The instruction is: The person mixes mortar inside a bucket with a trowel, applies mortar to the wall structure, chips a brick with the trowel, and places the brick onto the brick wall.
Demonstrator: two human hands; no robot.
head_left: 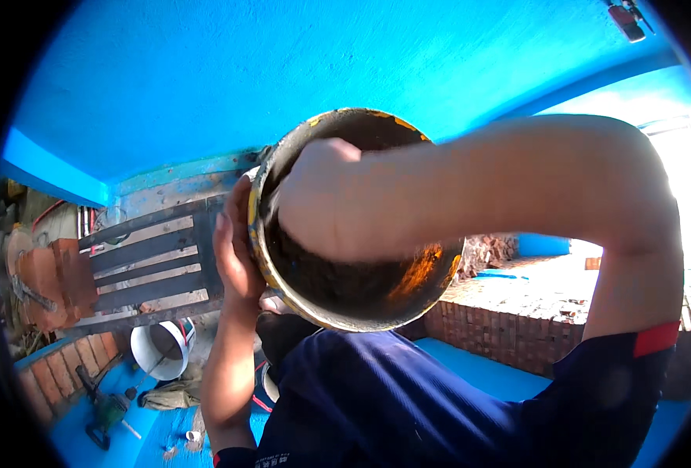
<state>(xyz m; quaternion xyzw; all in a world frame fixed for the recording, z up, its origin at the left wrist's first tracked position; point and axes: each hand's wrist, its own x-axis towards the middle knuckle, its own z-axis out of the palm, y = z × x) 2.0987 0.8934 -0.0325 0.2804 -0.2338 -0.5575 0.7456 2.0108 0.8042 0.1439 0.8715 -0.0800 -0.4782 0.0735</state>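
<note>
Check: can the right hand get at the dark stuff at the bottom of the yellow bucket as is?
Probably yes. The right hand is already inside the open mouth of the yellow bucket, nothing blocking it, while the left hand grips the rim. Whether fingers touch the bottom is hidden.

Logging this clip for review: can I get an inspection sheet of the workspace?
Surface: blue floor, partly in sun.
Job's things: round bucket, yellow rim, dark and dirty inside, held up near the camera.
Clutter: white bucket, green tool, rag on the floor.
Grippers: left hand grips the bucket's outer wall; right hand reaches inside it, closed.
Cables: red cord by the knee, unclear.
Surroundings: blue wall, low brick wall, slatted bench.
</note>
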